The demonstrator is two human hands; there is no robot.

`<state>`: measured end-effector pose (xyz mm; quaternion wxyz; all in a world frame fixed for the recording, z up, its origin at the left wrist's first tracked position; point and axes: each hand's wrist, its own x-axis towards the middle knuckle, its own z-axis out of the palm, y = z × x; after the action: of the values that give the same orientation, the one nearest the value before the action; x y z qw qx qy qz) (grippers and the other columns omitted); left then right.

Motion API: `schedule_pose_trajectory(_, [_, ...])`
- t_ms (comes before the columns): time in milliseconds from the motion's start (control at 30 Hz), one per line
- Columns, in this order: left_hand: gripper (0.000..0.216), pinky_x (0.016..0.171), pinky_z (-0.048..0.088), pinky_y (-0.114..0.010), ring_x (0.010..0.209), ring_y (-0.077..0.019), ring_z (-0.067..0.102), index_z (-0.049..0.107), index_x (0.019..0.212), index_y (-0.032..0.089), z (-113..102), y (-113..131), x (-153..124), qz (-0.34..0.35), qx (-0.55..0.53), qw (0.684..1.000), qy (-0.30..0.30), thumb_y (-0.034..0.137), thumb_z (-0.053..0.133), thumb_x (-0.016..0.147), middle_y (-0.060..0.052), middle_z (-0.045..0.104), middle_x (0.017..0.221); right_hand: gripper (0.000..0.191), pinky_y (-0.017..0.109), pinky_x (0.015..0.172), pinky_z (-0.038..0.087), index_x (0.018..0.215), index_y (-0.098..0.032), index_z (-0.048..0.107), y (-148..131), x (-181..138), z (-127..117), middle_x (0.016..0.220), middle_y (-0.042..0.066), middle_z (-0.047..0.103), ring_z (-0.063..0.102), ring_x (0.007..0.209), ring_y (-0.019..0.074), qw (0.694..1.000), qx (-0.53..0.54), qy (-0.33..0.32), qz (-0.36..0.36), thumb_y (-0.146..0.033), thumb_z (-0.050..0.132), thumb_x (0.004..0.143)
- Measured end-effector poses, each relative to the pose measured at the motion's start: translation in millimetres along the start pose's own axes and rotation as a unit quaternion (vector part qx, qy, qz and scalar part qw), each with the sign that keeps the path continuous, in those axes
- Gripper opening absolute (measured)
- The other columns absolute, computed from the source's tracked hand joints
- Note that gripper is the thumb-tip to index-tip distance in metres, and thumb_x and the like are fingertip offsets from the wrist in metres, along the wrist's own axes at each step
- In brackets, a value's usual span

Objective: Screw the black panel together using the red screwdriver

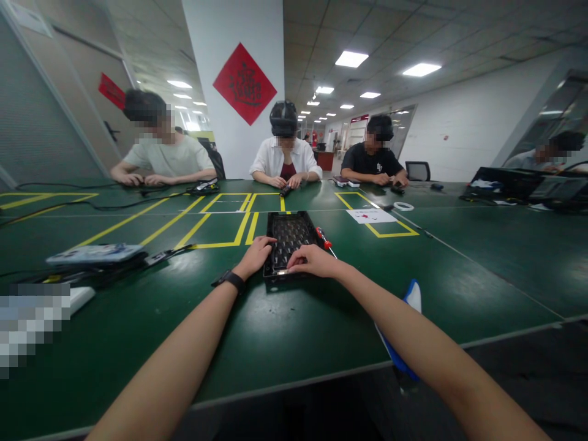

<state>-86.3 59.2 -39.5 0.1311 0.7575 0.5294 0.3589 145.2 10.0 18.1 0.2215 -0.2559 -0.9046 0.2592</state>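
A shallow black rectangular tray [294, 222] lies on the green table straight ahead of me, with rows of small shiny parts inside. My left hand [257, 254] grips its left rim, the fingertips bent over the edge. Over the near end of the tray, my right hand [315, 260] is closed in a pinch, fingertips pointing down. What the pinch holds is too small to tell. A small bright strip [282, 272] shows beside those fingertips. Against the tray's right side rests a screwdriver [325, 241] with a red handle.
Yellow tape [241, 229] marks rectangles on the green table [193, 331]. A blue-and-white object [413, 297] is partly behind my right forearm. On the left lie a light-blue case [96, 254] and cables. Paper [371, 216] and a white ring [403, 207] lie right. Several people sit around.
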Motion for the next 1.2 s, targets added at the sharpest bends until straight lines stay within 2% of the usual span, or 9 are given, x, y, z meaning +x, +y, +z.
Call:
schedule_pose_trajectory(133, [0.043,0.105,0.033,-0.036,0.114,-0.0198,0.044,0.061,0.109,0.013,0,3,-1,0.000,0.004,1.000,0.001,0.016,0.034,0.075,-0.009,0.056,0.112,0.021,0.024,0.070,0.048,0.087,-0.013,0.071,2,0,0,0.078,0.005,0.068,0.062,0.071,0.0124,1.000,0.023,0.000,0.008,-0.029,0.067,0.073])
schedule_pose_trajectory(267, [0.043,0.105,0.033,-0.035,0.114,-0.0199,0.044,0.061,0.108,0.012,0,3,-2,0.004,0.007,1.000,0.000,0.017,0.033,0.076,-0.009,0.056,0.112,0.019,0.024,0.072,0.047,0.085,-0.014,0.072,0,0,0,0.079,0.005,0.069,0.061,0.072,0.0125,0.999,-0.016,0.031,-0.001,-0.028,0.068,0.072])
schedule_pose_trajectory(367, [0.042,0.104,0.033,-0.035,0.114,-0.0201,0.045,0.061,0.107,0.012,0,3,-2,0.003,0.008,1.000,0.001,0.018,0.033,0.076,-0.009,0.056,0.111,0.018,0.024,0.071,0.046,0.083,-0.014,0.072,0,0,1,0.077,0.005,0.069,0.061,0.070,0.0120,0.999,-0.036,0.029,0.000,-0.028,0.067,0.073])
schedule_pose_trajectory(600, [0.037,0.102,0.035,-0.035,0.108,-0.0207,0.048,0.064,0.100,0.014,-2,7,-2,-0.007,0.025,1.000,0.018,0.020,0.036,0.076,-0.009,0.059,0.106,0.027,0.025,0.069,0.050,0.088,-0.012,0.068,9,0,7,0.077,0.006,0.069,0.064,0.071,0.0133,0.996,0.078,0.023,0.024,-0.034,0.068,0.071])
schedule_pose_trajectory(900, [0.036,0.099,0.037,-0.038,0.108,-0.0219,0.051,0.064,0.101,0.022,-5,15,-8,-0.032,0.068,0.997,0.019,0.021,0.035,0.079,-0.006,0.059,0.111,0.026,0.026,0.071,0.051,0.087,-0.012,0.069,5,0,4,0.078,0.006,0.069,0.063,0.071,0.0126,0.998,0.051,0.030,0.018,-0.032,0.068,0.071])
schedule_pose_trajectory(1200, [0.040,0.101,0.036,-0.034,0.109,-0.0192,0.048,0.064,0.101,0.014,-1,10,-5,0.001,0.016,1.000,0.012,0.018,0.032,0.077,-0.008,0.058,0.106,0.024,0.026,0.072,0.049,0.086,-0.013,0.069,8,0,4,0.079,0.005,0.069,0.062,0.072,0.0125,0.998,0.039,0.039,0.007,-0.031,0.069,0.071])
